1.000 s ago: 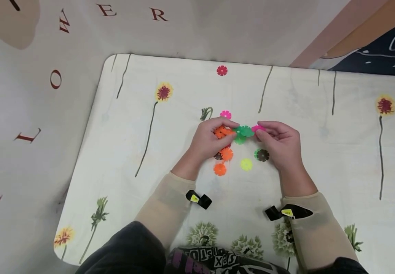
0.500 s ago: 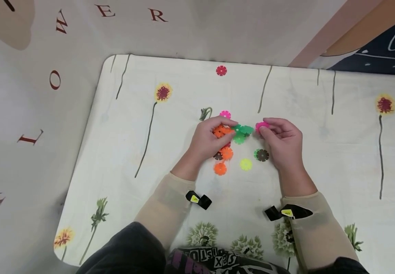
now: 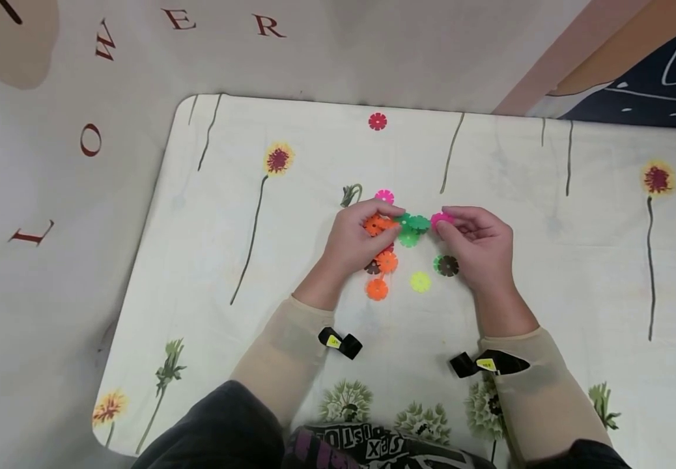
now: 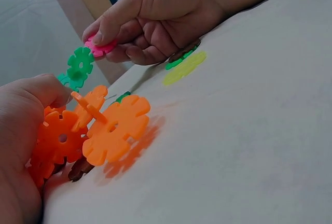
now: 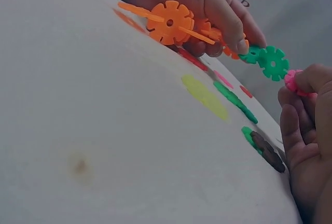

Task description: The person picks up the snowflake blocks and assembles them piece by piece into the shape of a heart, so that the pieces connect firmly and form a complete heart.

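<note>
Head view: right hand (image 3: 483, 246) pinches pink disc (image 3: 438, 218).

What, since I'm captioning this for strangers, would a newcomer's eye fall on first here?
Probably the bright orange discs held in the left hand, over the white table. Next, perhaps, the pink disc pinched in the right hand, close by the green discs between the hands. The lone red disc near the table's far edge may stand out too.
</note>
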{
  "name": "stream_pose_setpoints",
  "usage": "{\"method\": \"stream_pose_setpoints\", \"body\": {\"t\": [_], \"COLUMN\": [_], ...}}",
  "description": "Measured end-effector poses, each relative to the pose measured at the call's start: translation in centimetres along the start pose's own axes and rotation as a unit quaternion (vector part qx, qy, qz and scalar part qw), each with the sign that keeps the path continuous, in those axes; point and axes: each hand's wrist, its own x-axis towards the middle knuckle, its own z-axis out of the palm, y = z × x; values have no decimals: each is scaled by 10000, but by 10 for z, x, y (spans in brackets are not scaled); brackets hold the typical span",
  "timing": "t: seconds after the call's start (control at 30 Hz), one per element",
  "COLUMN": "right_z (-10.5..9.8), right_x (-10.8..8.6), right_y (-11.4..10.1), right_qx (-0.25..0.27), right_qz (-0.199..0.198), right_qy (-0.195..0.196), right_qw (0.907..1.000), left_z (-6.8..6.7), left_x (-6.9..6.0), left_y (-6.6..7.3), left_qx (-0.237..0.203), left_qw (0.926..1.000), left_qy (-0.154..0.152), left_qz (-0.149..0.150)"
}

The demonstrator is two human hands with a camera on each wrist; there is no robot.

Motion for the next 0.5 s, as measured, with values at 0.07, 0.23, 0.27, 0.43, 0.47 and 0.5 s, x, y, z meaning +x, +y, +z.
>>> {"method": "stream_pose_setpoints", "body": {"t": [0.07,0.23,0.27,0.43,0.47,0.5], "right_z": [1,1,1,0,0,1], "right_x": [0,0,0,1,1,1], "right_y": [-1,-1,0,1,1,1], "right_qx": [-54,-120,-156,-143,-189,-198], "right_qz": [-11,3,-2,36,43,71], "right_qy": [20,36,21,-91,-120,-149], "right_qw": [10000,9999,9999,9998,9997,9997], "left_z": [0,0,0,-1,-2,-2], "left_x": [0,0,0,0,0,0], "left_y": [0,0,0,-1,-1,-2], "left_qx": [-9,-43,-39,6,15,28], "left_qw": [10000,9999,9999,9996,9995,9994], "left_qy": [4,-24,-42,-247,-284,-310], "left_qz": [-45,-121,-130,-153,-145,-133]}}
